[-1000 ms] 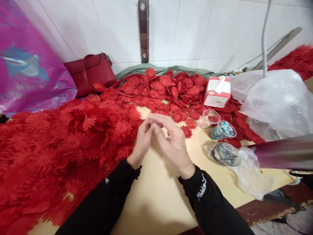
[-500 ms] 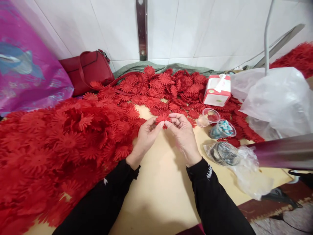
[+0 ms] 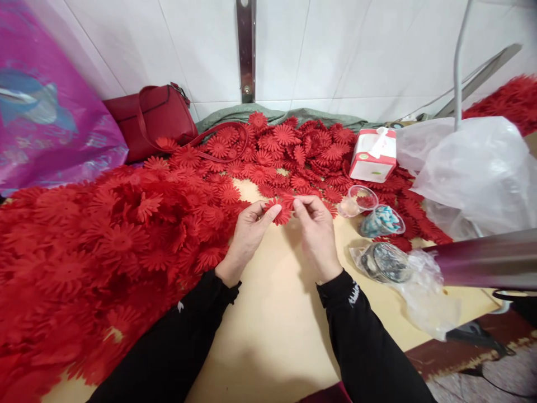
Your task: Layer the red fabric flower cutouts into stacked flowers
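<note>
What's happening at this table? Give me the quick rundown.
A person in black sleeves holds one red fabric flower between the left hand and the right hand, pinching it at the fingertips above the bare yellow table. A large heap of red flowers covers the left and back of the table. To the right sit small clear cups, a tissue box and plastic bags. A red handbag rests against the tiled wall.
</note>
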Demonstrator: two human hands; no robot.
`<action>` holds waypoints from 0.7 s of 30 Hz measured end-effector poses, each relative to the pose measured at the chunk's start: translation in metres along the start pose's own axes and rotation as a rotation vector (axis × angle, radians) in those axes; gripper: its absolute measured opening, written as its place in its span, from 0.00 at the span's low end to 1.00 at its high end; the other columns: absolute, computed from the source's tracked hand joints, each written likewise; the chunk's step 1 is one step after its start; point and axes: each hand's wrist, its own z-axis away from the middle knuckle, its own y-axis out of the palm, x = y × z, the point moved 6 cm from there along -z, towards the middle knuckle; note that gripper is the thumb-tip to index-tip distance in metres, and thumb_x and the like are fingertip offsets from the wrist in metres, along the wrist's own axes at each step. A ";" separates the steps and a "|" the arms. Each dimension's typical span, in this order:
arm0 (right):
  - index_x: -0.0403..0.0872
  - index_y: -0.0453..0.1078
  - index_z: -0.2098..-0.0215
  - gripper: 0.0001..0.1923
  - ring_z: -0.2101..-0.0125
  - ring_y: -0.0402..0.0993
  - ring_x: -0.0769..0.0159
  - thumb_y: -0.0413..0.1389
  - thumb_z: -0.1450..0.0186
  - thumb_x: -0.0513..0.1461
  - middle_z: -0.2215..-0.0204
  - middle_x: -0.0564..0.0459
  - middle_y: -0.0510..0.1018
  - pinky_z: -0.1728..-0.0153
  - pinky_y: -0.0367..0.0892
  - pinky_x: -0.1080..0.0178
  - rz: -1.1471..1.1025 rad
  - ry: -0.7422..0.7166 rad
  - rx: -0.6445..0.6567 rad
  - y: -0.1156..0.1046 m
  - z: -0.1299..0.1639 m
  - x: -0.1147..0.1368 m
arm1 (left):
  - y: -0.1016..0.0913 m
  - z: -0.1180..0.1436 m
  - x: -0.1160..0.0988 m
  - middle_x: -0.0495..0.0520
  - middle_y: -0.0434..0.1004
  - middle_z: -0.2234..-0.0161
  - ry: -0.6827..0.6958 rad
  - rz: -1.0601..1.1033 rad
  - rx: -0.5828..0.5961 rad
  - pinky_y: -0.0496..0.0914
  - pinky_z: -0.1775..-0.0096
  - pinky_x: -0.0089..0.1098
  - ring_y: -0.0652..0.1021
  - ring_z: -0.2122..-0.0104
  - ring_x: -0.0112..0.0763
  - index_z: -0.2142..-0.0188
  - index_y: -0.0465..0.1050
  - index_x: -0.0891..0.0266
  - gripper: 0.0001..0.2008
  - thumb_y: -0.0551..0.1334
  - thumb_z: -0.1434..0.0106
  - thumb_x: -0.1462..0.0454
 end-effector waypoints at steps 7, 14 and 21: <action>0.51 0.72 0.47 0.13 0.56 0.81 0.63 0.52 0.24 0.46 0.53 0.48 0.82 0.50 0.75 0.56 0.038 -0.165 -0.171 -0.004 0.008 0.031 | -0.001 0.001 0.005 0.47 0.73 0.69 -0.013 0.069 -0.023 0.68 0.60 0.28 0.71 0.67 0.26 0.69 0.73 0.61 0.16 0.69 0.34 0.52; 0.53 0.73 0.40 0.17 0.35 0.70 0.59 0.50 0.24 0.37 0.37 0.45 0.75 0.32 0.63 0.50 0.226 -0.469 0.176 0.033 0.031 0.065 | -0.003 -0.001 0.007 0.48 0.76 0.71 -0.024 0.086 -0.034 0.69 0.62 0.29 0.73 0.69 0.27 0.70 0.75 0.62 0.16 0.76 0.43 0.54; 0.50 0.77 0.52 0.13 0.51 0.77 0.60 0.64 0.33 0.45 0.49 0.47 0.79 0.49 0.73 0.55 0.098 -0.104 0.118 0.017 0.011 0.023 | -0.004 -0.001 0.007 0.46 0.73 0.75 -0.008 0.090 -0.038 0.67 0.64 0.27 0.71 0.72 0.24 0.74 0.73 0.62 0.19 0.75 0.41 0.52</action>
